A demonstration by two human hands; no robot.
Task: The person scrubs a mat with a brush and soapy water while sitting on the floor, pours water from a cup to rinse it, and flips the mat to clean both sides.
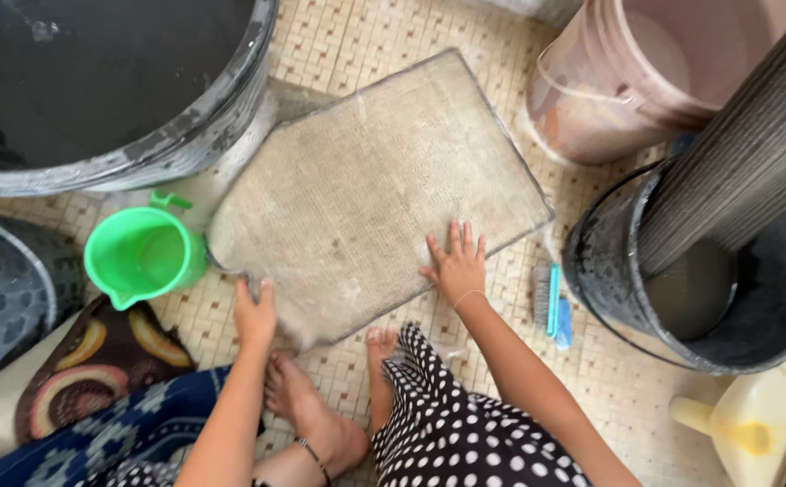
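Head view — both hands, left (256, 316) and right (455, 263), press a wet floor mat (375, 180).

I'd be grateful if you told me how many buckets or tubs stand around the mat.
4: a large dark tub upper left, a grey patterned tub at the left edge, a pinkish bucket upper right, a black bucket right. Others may lie outside the frame.
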